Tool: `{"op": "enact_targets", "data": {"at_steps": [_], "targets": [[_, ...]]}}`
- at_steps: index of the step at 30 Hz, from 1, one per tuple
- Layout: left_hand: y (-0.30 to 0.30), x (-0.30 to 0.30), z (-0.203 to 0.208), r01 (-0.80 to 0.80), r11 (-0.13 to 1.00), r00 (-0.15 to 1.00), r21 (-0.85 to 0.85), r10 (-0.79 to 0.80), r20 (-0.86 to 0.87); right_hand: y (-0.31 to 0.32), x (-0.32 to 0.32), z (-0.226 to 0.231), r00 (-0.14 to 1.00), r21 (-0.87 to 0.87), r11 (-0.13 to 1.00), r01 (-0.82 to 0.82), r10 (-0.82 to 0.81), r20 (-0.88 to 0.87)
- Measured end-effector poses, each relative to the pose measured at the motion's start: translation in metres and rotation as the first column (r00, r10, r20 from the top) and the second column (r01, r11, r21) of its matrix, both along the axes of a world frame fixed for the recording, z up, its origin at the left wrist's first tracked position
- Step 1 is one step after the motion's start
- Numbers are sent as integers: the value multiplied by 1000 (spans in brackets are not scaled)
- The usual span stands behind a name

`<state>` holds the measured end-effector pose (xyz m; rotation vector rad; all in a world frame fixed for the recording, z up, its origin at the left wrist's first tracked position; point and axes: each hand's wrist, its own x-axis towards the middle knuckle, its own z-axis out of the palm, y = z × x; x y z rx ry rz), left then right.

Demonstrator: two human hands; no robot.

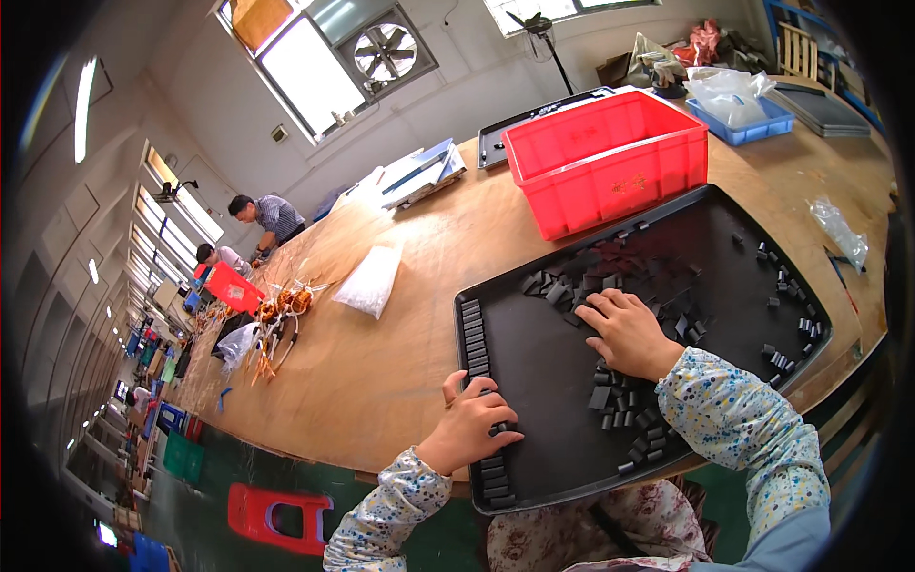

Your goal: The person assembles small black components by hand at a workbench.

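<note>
A large black tray point(558, 458) lies at the table's front edge. Along its left wall runs a neat row of small black cylindrical pieces point(474, 341). My left hand point(469, 424) is over that row, thumb and fingers pinched around a small black cylinder point(498, 429), which the fingers partly cover. In the middle of the tray is a loose heap of black pieces point(556, 289). Over it rests my right hand point(631, 334), fingers stretched out and touching the pieces. Whether anything lies beneath its palm is hidden.
Behind the tray stands a red plastic crate point(615, 172). A blue bin point(743, 122) with clear bags is farther right. A white bag point(370, 281) and copper-coloured coils with wires point(286, 305) lie leftward. Two people point(272, 217) work at the far left. A red stool point(243, 515) stands below.
</note>
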<state>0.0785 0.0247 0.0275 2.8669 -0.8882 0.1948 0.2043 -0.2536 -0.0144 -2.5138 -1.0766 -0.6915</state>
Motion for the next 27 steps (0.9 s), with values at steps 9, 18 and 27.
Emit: {"op": "enact_targets", "data": {"at_steps": [9,18,27], "targets": [[-21,-2,-12,24,999,995,-31,-20,97,1,3,4,989,4,1000,-24,25,-143],[-87,27,-26,126,894,992,-431,-116,51,-6,9,4,997,26,996,-82,83,-9],[-67,23,-25,-146,703,977,-696,-9,-213,-4,8,7,986,271,950,-154,164,-14]]}}
